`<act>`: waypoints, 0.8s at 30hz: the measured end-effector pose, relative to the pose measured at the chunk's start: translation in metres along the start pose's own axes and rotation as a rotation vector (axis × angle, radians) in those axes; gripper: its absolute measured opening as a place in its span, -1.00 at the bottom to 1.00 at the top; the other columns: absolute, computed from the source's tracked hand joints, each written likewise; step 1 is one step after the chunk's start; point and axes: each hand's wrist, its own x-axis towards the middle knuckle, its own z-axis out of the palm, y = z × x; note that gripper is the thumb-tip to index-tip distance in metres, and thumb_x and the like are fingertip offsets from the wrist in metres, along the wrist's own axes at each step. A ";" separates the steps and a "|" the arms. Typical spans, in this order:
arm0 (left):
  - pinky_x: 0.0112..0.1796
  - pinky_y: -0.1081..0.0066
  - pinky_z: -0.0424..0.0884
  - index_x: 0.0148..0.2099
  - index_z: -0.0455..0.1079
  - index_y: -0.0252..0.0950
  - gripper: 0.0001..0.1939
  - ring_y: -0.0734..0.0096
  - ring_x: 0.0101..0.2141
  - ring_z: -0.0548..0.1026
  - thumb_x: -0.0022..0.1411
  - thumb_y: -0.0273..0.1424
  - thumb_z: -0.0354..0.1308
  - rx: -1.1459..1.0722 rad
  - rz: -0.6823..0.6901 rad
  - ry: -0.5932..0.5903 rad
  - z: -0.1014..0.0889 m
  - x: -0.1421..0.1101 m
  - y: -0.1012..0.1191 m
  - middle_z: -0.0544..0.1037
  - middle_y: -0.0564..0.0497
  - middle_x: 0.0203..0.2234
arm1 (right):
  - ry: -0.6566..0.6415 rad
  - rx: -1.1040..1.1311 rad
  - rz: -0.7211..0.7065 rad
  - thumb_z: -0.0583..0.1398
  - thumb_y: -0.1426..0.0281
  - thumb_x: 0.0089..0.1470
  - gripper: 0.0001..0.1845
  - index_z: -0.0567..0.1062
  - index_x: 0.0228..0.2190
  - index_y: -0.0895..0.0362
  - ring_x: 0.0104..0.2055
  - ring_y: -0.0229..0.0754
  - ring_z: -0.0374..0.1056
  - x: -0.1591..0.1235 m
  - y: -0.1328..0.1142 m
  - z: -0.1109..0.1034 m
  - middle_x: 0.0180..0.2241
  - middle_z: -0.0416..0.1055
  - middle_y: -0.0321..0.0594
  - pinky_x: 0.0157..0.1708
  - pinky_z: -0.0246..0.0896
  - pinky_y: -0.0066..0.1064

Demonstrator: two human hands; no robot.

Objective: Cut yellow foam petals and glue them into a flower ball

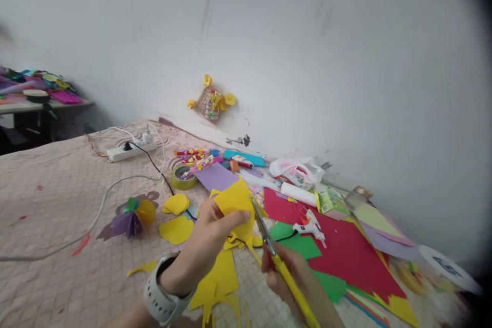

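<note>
We have the left hand point(202, 246) pinching a curved piece of yellow paper point(236, 205) between thumb and fingers, with a white wristwatch point(163, 292) on that wrist. The paper sits just above the quilted cover point(57, 215), held up in the air near the middle of the view. The right hand point(282, 282) is closed around the yellow-handled scissors point(263, 230), and their blades point up at the paper's edge; they seem to touch it or sit just beside it, though we can't be sure from this angle. We judge the paper light and thin, stiff enough to keep its curve but easily creased or torn, so a light pinch near its edge, clear of the blades, should suit it best. Yellow offcuts point(217, 279) lie below the hands, and two rounded yellow pieces point(176, 218) rest to the left. To the right, a glue gun point(309, 228) sits on a sheet of red paper point(349, 251), beside green paper point(295, 243).
</note>
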 end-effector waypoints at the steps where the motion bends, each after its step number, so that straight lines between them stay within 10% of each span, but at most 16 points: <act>1: -0.47 0.53 0.31 -0.42 0.44 -0.32 -0.96 0.50 -0.53 0.37 0.00 -0.46 0.24 0.004 0.010 0.005 -0.001 0.000 0.000 0.48 0.09 -0.56 | -0.044 0.044 0.029 0.27 0.00 -0.15 -0.58 0.40 -0.47 0.10 -0.55 -0.30 0.15 0.001 0.004 -0.007 -0.56 0.24 -0.37 -0.60 0.12 -0.52; 8: -0.44 0.53 0.29 -0.41 0.44 -0.31 -0.91 0.50 -0.51 0.36 0.07 -0.39 0.22 0.101 0.023 -0.056 -0.002 0.001 -0.003 0.47 0.07 -0.54 | -0.074 0.162 -0.044 0.36 0.09 -0.19 -0.60 0.42 -0.42 0.09 -0.45 -0.22 0.31 0.004 0.025 -0.061 -0.45 0.41 -0.26 -0.45 0.22 -0.44; 15: -0.43 0.52 0.27 -0.35 0.47 -0.30 -0.90 0.47 -0.48 0.34 0.12 -0.44 0.12 0.441 -0.057 -0.460 0.017 -0.008 -0.013 0.47 0.06 -0.51 | 0.149 0.344 -0.187 0.31 0.22 -0.07 -0.71 0.35 -0.34 0.03 -0.18 -0.08 0.37 0.006 0.013 -0.025 -0.25 0.42 -0.20 -0.15 0.29 -0.25; 24: -0.45 0.57 0.24 -0.35 0.42 -0.33 -0.92 0.53 -0.49 0.30 0.11 -0.48 0.10 0.613 -0.105 -0.602 0.013 -0.005 -0.021 0.41 0.12 -0.51 | 0.154 0.509 -0.096 0.32 0.31 -0.08 -0.73 0.41 -0.31 0.08 -0.33 -0.19 0.38 0.006 0.016 -0.010 -0.37 0.40 -0.29 -0.31 0.34 -0.42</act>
